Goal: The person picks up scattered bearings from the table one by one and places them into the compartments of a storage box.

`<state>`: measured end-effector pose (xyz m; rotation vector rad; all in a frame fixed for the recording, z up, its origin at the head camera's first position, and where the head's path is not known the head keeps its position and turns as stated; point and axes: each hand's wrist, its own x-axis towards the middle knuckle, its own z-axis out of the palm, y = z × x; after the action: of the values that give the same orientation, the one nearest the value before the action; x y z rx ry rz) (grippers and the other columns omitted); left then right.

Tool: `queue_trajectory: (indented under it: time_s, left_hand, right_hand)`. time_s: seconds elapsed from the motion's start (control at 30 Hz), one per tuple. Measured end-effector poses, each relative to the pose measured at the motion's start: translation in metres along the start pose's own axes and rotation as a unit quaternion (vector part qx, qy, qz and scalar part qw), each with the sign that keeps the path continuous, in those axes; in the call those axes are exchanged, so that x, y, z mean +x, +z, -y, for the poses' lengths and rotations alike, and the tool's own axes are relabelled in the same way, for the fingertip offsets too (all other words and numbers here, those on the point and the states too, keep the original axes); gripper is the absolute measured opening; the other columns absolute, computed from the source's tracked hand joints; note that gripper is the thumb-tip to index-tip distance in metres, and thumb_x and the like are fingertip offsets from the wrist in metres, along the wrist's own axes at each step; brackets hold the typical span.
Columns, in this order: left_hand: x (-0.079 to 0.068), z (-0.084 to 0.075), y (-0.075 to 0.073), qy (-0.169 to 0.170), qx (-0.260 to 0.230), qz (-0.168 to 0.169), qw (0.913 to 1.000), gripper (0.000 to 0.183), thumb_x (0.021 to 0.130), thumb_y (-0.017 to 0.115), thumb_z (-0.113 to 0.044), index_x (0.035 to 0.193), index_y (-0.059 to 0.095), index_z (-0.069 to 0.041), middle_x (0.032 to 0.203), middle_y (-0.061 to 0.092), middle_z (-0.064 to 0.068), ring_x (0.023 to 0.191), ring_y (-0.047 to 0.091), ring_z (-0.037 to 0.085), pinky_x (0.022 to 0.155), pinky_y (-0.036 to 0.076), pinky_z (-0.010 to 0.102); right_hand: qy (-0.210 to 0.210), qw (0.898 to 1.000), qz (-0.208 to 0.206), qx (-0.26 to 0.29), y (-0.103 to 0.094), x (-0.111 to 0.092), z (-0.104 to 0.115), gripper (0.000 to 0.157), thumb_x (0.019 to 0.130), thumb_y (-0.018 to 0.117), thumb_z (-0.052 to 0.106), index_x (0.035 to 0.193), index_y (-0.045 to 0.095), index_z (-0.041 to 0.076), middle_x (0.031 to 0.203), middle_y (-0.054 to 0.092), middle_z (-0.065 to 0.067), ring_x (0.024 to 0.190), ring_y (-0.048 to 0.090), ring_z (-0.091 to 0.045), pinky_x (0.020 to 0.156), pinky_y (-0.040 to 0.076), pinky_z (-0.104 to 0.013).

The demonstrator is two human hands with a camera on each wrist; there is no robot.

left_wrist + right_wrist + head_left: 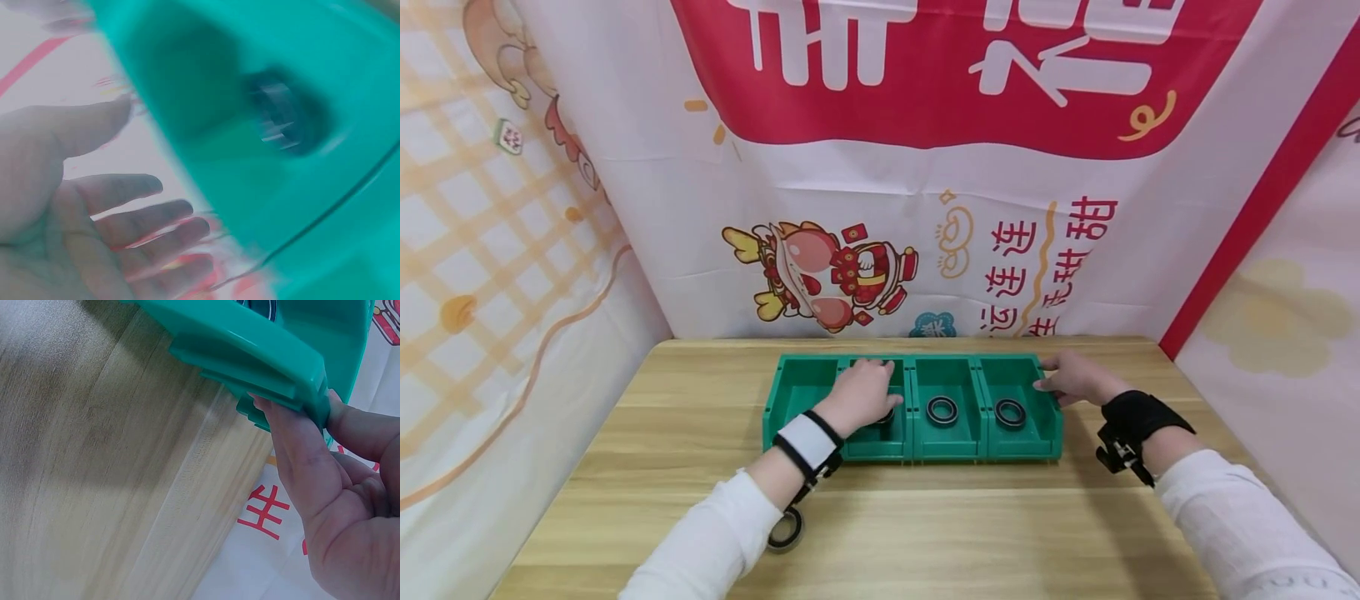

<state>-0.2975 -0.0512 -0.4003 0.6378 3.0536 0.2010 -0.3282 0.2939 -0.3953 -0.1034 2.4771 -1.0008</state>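
A row of joined green bins (802, 387) stands on the table. My left hand (859, 396) is over the second bin from the left, partly covering a bearing (887, 416) inside it. In the left wrist view its fingers (147, 228) are extended with nothing between them, beside a blurred bearing (281, 115) in a bin. At the row's right end, my right hand (1078, 379) pinches the outer side wall (306, 369) between thumb and fingers. One black-sealed ring bearing (942, 422) lies in the third bin, another bearing (1010, 425) in the rightmost.
A loose bearing (799, 535) lies on the wooden table (925, 533) in front of the bins, partly behind the left forearm. Printed cloth (865, 183) hangs behind the table's back edge, with more cloth at both sides.
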Motion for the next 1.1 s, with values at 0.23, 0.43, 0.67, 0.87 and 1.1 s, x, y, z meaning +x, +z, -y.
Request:
queue_trajectory:
  time_s: [0.23, 0.43, 0.67, 0.87, 1.1]
  left_hand:
    - [-0.071, 0.009, -0.057, 0.009, -0.015, -0.08, 0.9966, 0.086, 0.087, 0.043, -0.069, 0.154, 0.006, -0.028, 0.16, 0.003, 0.011, 0.145, 0.004, 0.034, 0.109, 0.01, 0.062]
    - [-0.131, 0.025, -0.05, 0.004, -0.028, -0.104, 0.9942, 0.087, 0.086, 0.039, -0.074, 0.154, 0.005, -0.03, 0.158, -0.015, 0.003, 0.143, -0.013, 0.033, 0.106, 0.007, 0.067]
    - [-0.168, 0.044, 0.004, -0.007, 0.004, -0.097, 0.9953, 0.087, 0.084, 0.052, -0.067, 0.153, 0.017, -0.028, 0.16, -0.009, 0.007, 0.144, -0.01, 0.036, 0.102, 0.012, 0.072]
    - [-0.181, 0.057, 0.039, -0.001, 0.004, -0.018, 0.9998, 0.082, 0.085, 0.057, -0.062, 0.152, 0.026, -0.026, 0.16, 0.004, 0.01, 0.143, 0.003, 0.041, 0.1, 0.015, 0.072]
    - [-0.193, 0.056, 0.057, 0.018, -0.091, 0.105, 0.9902, 0.081, 0.086, 0.058, -0.058, 0.15, 0.032, -0.015, 0.157, 0.015, 0.018, 0.139, 0.012, 0.05, 0.094, 0.024, 0.074]
  right_hand:
    - [0.001, 1.0, 0.002, 0.004, 0.0, -0.001, 0.0, 0.054, 0.096, 0.055, 0.008, 0.139, 0.032, -0.016, 0.129, 0.05, -0.032, 0.099, 0.061, -0.025, 0.078, 0.054, -0.038]
    - [0.0, 1.0, 0.001, 0.006, 0.0, -0.003, 0.001, 0.056, 0.097, 0.055, 0.007, 0.14, 0.03, -0.017, 0.133, 0.045, -0.035, 0.1, 0.061, -0.026, 0.078, 0.054, -0.038]
    - [0.006, 1.0, -0.002, -0.001, 0.001, -0.002, 0.002, 0.055, 0.097, 0.055, 0.009, 0.14, 0.031, -0.016, 0.134, 0.044, -0.035, 0.101, 0.06, -0.027, 0.08, 0.054, -0.039]
    - [0.01, 1.0, -0.004, -0.006, 0.0, 0.0, 0.001, 0.054, 0.097, 0.055, 0.01, 0.14, 0.033, -0.015, 0.133, 0.046, -0.033, 0.101, 0.059, -0.027, 0.079, 0.054, -0.039]
    - [0.016, 1.0, -0.004, -0.015, 0.0, 0.0, 0.001, 0.054, 0.097, 0.056, 0.012, 0.14, 0.035, -0.012, 0.133, 0.046, -0.031, 0.099, 0.059, -0.026, 0.08, 0.054, -0.04]
